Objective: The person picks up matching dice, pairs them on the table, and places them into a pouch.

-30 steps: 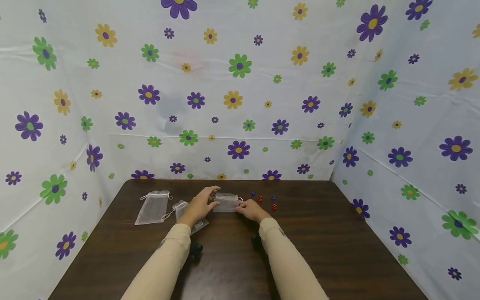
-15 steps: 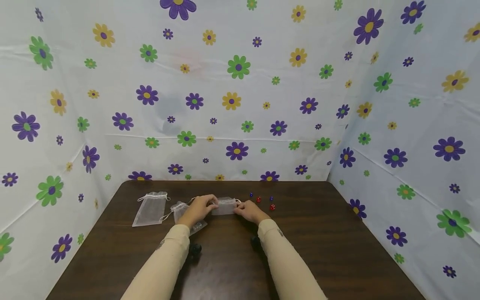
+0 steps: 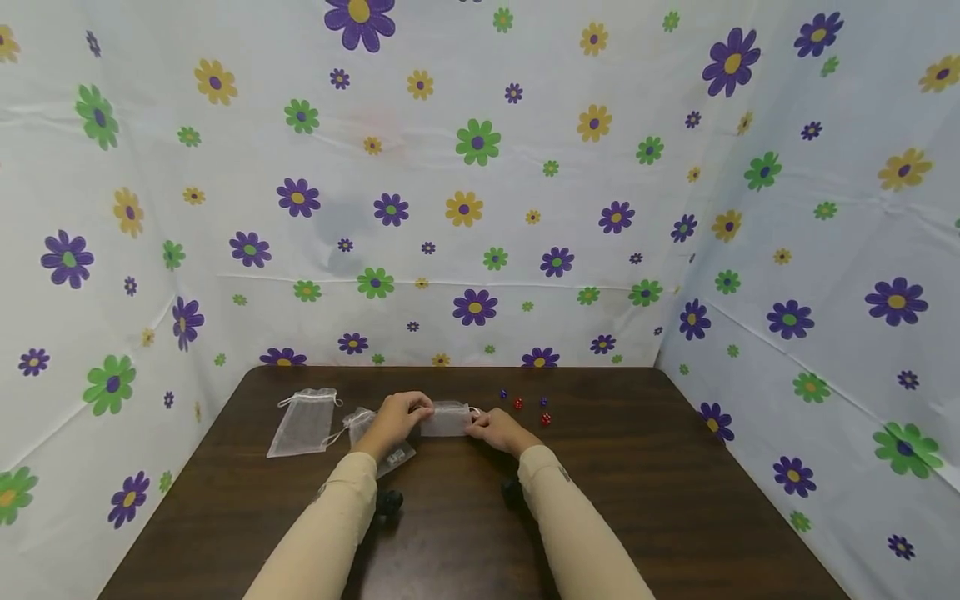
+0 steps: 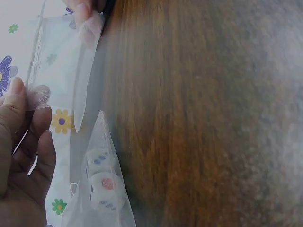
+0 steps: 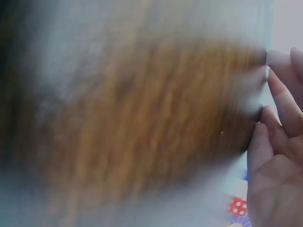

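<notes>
A sheer white drawstring pouch (image 3: 446,420) is held up sideways between both hands, above the dark table. My left hand (image 3: 395,423) pinches one edge of it; in the left wrist view the thumb lies over the mesh, with a fingertip showing through from behind. At the opposite end, my right hand (image 3: 501,430) pinches the pouch near its cord loop. Beneath the left forearm lies a second pouch (image 3: 362,419), which has white dice (image 4: 106,189) inside. The right wrist view is blurred, showing the curled fingers but little of the pouch.
Farther left a third sheer pouch (image 3: 302,423) lies flat. Beyond the right hand are two red dice (image 3: 546,419) and two small blue dice (image 3: 543,402). The wooden table (image 3: 675,500) meets flower-print cloth walls (image 3: 420,183) at the back and sides.
My left hand's fingers have closed from a spread pose onto the pouch's left edge. My right hand has kept its pinch, and the pouch has shifted slightly left. Loose dice stay put.
</notes>
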The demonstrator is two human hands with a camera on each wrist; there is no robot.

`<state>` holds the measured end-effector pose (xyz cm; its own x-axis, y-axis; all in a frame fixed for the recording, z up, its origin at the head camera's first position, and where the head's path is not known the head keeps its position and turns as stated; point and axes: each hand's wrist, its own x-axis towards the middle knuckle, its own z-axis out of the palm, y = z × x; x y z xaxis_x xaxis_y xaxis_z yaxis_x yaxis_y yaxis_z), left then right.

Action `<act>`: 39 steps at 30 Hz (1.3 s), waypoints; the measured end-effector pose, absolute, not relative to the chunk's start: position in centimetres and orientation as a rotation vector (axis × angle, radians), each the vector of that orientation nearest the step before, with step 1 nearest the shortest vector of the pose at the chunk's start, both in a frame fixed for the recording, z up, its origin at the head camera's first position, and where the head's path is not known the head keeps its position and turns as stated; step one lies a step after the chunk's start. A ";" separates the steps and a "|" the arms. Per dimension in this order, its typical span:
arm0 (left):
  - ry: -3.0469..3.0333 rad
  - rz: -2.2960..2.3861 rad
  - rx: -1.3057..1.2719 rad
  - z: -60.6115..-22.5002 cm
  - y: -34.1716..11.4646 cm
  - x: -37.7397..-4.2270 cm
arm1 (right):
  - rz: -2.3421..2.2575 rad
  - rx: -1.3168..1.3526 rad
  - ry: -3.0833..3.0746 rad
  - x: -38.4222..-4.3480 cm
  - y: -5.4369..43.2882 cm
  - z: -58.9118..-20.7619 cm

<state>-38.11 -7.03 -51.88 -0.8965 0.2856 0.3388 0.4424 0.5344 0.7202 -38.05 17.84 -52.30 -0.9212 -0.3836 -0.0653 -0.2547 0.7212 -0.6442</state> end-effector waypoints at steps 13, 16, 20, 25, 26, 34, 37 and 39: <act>-2.590 -1.319 -0.677 -53.0 -7.4 -38.3 | -1.211 -0.602 2.653 -38.1 19.8 -52.6; -2.578 -1.322 -0.674 -53.0 -7.5 -38.3 | -1.204 -0.632 2.738 -38.4 20.3 -52.1; -2.566 -1.307 -0.669 -52.9 -7.8 -38.2 | -1.263 -0.652 2.866 -38.8 21.3 -51.3; -2.553 -1.314 -0.644 -52.7 -7.9 -38.2 | -1.449 -0.481 2.982 -39.4 23.3 -50.2; -2.554 -1.310 -0.635 -52.7 -8.0 -38.2 | -1.477 -0.445 3.005 -39.5 23.8 -50.0; -2.564 -1.301 -0.604 -52.7 -8.2 -37.8 | -1.530 -0.189 3.099 -39.2 26.9 -50.6; -2.578 -1.297 -0.606 -52.9 -8.2 -37.7 | -1.443 -0.177 3.134 -39.0 27.6 -51.3; -2.586 -1.287 -0.598 -52.9 -8.2 -37.6 | -1.393 -0.185 3.153 -38.8 28.0 -51.7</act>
